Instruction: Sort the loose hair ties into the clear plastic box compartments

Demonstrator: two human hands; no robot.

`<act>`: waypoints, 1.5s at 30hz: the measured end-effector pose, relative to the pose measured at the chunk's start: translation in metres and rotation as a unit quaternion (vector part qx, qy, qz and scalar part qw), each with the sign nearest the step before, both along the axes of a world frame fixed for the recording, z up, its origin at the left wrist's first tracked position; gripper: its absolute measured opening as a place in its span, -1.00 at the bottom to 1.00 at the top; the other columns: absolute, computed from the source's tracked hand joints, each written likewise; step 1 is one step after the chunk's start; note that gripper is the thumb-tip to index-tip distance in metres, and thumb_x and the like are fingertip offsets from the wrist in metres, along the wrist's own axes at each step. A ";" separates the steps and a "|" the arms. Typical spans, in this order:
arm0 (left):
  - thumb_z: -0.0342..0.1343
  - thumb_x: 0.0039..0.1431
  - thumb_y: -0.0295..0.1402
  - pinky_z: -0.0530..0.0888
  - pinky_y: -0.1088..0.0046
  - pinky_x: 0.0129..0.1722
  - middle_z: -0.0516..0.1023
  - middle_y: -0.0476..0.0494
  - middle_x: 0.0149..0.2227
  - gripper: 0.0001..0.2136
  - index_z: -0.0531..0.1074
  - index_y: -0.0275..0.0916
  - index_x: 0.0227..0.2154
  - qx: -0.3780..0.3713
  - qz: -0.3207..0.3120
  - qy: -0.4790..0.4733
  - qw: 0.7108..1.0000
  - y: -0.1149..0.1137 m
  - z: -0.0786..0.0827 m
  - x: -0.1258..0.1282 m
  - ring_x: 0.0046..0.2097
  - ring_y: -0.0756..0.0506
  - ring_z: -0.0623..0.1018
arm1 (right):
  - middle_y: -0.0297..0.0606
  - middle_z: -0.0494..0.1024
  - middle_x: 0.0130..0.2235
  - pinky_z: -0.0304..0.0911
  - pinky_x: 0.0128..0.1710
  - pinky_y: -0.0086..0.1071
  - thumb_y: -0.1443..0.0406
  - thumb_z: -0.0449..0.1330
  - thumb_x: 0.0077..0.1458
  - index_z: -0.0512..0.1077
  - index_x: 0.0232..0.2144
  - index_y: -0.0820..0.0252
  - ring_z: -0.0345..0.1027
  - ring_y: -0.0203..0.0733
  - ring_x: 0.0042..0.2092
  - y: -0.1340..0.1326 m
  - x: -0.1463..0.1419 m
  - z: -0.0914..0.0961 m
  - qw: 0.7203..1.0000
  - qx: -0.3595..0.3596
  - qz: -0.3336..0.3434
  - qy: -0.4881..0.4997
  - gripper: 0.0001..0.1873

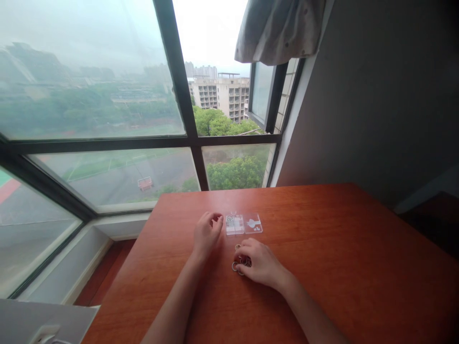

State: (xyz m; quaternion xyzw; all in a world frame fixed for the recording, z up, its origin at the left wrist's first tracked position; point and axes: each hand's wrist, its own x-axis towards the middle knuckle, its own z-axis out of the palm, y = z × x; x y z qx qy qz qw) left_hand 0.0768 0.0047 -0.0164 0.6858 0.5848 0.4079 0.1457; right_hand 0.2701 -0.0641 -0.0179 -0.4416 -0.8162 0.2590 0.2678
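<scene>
A small clear plastic case (244, 224) lies open on the reddish wooden table (322, 248), with tiny pale pieces in its two halves. My left hand (207, 233) rests just left of the case, fingers curled in a loose pinch; what they hold, if anything, is too small to see. My right hand (260, 263) lies palm down in front of the case, fingertips curled over a small heap of metal rings (239, 265). One ring (237, 247) lies between the heap and the case.
The table stands against a large dark-framed window (179, 119) looking out on buildings and trees. A grey wall (376, 95) is on the right, a bunched curtain (279, 28) hangs above. A pale sill (107, 229) runs left of the table.
</scene>
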 end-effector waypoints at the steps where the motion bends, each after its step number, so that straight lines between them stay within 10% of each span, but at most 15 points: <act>1: 0.05 0.17 -0.28 0.30 0.50 -0.42 0.46 -0.04 -0.43 -0.84 0.48 -0.21 -0.40 -0.001 0.000 0.001 1.000 0.000 0.000 0.000 -0.41 -0.02 0.41 | -0.35 0.51 -0.37 0.19 -0.25 -0.40 0.39 0.32 -0.06 0.52 -0.44 0.08 0.34 -0.20 -0.25 0.000 0.000 -0.001 1.000 0.001 -0.007 0.001 -0.90; 24: 0.04 0.17 -0.30 0.29 0.51 -0.41 0.47 -0.05 -0.42 -0.84 0.47 -0.25 -0.38 -0.015 -0.031 -0.012 0.999 -0.004 0.005 0.005 -0.43 0.00 0.37 | -0.34 0.45 -0.39 0.15 -0.30 -0.42 0.40 0.18 0.09 0.40 -0.43 0.15 0.30 -0.24 -0.32 0.005 -0.004 -0.006 0.995 0.045 -0.084 0.003 -0.91; 34: 0.04 0.20 -0.30 0.29 0.55 -0.42 0.45 -0.03 -0.45 -0.82 0.48 -0.27 -0.40 -0.068 -0.240 -0.040 0.967 -0.022 0.014 0.033 -0.43 0.03 0.34 | -0.34 0.37 -0.44 0.14 -0.37 -0.42 0.32 0.12 0.16 0.38 -0.46 0.17 0.25 -0.23 -0.38 0.020 0.012 -0.009 0.974 0.064 -0.181 0.120 -0.86; 45: 0.09 0.13 -0.41 0.29 0.56 -0.42 0.48 -0.03 -0.47 -0.90 0.50 -0.28 -0.40 -0.091 -0.271 -0.038 0.958 -0.023 0.013 0.032 -0.44 0.04 0.35 | -0.32 0.39 -0.41 0.14 -0.30 -0.40 0.35 0.11 0.17 0.36 -0.43 0.15 0.28 -0.21 -0.33 0.018 0.011 -0.009 0.976 0.102 -0.176 0.081 -0.89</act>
